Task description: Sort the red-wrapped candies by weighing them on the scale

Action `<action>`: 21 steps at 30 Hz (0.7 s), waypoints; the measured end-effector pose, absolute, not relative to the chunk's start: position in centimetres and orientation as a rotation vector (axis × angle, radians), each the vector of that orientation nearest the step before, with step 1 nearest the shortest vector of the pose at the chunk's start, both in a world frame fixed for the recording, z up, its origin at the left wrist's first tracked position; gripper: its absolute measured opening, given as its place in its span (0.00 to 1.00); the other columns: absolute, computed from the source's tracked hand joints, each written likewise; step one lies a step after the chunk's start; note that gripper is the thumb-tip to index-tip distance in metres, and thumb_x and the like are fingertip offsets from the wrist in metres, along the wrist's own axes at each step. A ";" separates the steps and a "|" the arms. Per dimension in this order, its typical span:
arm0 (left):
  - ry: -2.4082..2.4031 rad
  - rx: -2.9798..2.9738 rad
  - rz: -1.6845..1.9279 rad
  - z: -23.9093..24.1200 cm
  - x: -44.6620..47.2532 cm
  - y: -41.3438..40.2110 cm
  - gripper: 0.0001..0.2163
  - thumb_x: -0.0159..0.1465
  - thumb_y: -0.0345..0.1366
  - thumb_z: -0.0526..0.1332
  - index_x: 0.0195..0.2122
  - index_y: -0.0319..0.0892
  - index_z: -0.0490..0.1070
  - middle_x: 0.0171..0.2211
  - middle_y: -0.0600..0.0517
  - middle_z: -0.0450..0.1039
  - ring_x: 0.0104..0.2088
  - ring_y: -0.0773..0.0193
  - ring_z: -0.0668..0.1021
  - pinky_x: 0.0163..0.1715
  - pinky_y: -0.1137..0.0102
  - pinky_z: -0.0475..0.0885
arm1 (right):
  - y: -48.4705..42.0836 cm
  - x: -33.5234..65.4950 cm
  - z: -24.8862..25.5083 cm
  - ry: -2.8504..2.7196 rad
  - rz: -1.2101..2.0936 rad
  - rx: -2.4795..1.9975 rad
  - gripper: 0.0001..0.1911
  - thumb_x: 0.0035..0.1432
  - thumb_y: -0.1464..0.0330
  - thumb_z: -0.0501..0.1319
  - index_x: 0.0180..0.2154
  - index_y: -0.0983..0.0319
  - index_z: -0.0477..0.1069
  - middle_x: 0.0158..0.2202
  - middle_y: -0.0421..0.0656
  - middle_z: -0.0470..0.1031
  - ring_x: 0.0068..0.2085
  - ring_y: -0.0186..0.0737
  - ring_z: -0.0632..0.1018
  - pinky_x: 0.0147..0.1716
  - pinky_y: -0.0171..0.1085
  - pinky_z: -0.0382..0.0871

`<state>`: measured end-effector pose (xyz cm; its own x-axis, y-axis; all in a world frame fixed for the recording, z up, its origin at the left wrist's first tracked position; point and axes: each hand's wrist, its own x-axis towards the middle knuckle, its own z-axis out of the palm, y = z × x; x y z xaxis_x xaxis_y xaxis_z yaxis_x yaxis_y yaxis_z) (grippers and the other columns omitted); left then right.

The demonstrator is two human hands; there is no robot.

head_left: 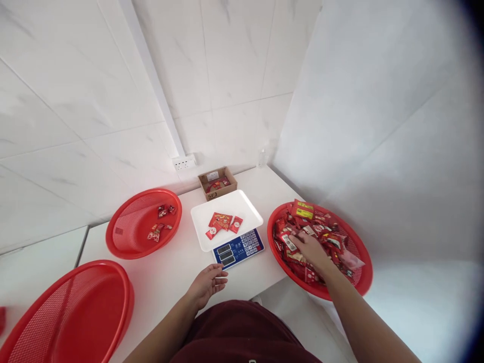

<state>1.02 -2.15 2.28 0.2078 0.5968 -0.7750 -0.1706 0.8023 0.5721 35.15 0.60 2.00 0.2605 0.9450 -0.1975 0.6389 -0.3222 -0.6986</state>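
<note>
My right hand [310, 252] reaches into a red plastic basket [357, 290] heaped with small, mostly red wrapped packets. Its thumb and fingers are closed on a red and white packet [288, 242] near the left of the heap. Above the table's front edge, my left hand [207, 285] is held with loosely bent fingers apart and nothing in it, close to the blue panel of a digital scale [237, 252]. On the scale's white tray [244, 201] lie a larger red packet [221, 221] and two small red packets, one on each side of it.
Behind the scale, a small cardboard box [217, 194] holds red packets. To the left stand a red basket [126, 227] with several small packets and a larger red basket [91, 307] nearer me. A clear bottle [262, 158] is in the back corner by the walls.
</note>
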 end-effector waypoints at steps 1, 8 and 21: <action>1.256 0.402 0.561 2.2 0.8 -2.2 0.09 0.58 0.32 0.60 0.40 0.41 0.66 0.33 0.51 0.73 0.29 0.69 0.76 0.34 0.73 0.70 | 1.7 33.7 2.3 -1.406 0.908 -1.981 0.17 0.55 0.55 0.53 0.32 0.61 0.70 0.31 0.44 0.77 0.34 0.43 0.76 0.34 0.37 0.66; 1.270 0.375 0.629 2.5 -1.0 -2.8 0.10 0.57 0.33 0.61 0.40 0.41 0.66 0.34 0.51 0.73 0.30 0.69 0.77 0.34 0.72 0.70 | 8.0 22.2 1.1 -1.354 1.369 -1.753 0.11 0.52 0.63 0.61 0.37 0.62 0.72 0.31 0.42 0.79 0.31 0.38 0.78 0.30 0.33 0.69; 1.300 0.323 0.722 2.0 -3.2 -3.7 0.11 0.57 0.35 0.61 0.41 0.41 0.65 0.35 0.50 0.74 0.31 0.68 0.76 0.35 0.72 0.70 | 12.8 21.1 0.4 -1.335 1.124 -1.780 0.26 0.59 0.60 0.51 0.57 0.59 0.59 0.50 0.48 0.73 0.47 0.40 0.76 0.44 0.40 0.71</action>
<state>-3.25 -3.68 2.02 0.0921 0.6463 -0.7575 -0.3016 0.7431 0.5973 21.12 12.84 0.43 0.1192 0.9596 -0.2550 0.4143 -0.2814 -0.8655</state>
